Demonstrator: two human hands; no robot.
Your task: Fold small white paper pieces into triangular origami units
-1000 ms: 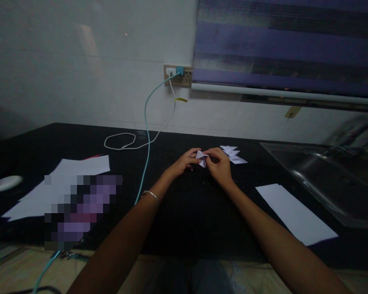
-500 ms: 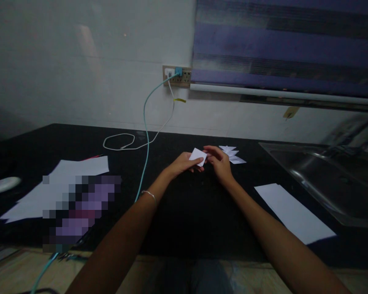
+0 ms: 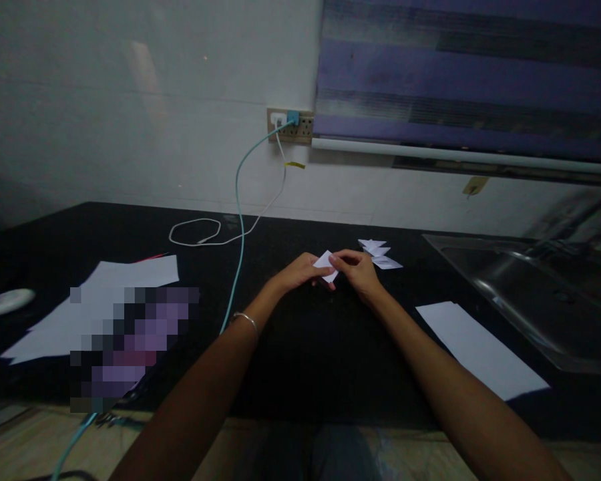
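Over the black countertop I hold a small square of folded white paper (image 3: 325, 261) between both hands. My left hand (image 3: 301, 271) is closed on its left side, thumb on top and fingers underneath. With its thumb and index finger, my right hand (image 3: 359, 272) pinches the right edge of the same paper. Just behind the right hand lie several folded paper pieces (image 3: 379, 252) with pointed ends, overlapping in a short row. The undersides of the folded paper and some fingertips are hidden.
White paper sheets (image 3: 153, 270) lie at left beside a blurred purple item (image 3: 155, 327) and a white round object (image 3: 7, 302). Another paper strip (image 3: 481, 347) lies right, near a metal sink (image 3: 545, 294). A teal cable (image 3: 239, 267) and white cable (image 3: 180, 242) cross the counter.
My right hand has come down and inward, and its thumb and finger now pinch the folded paper. The paper has shifted slightly toward me and turned a little.
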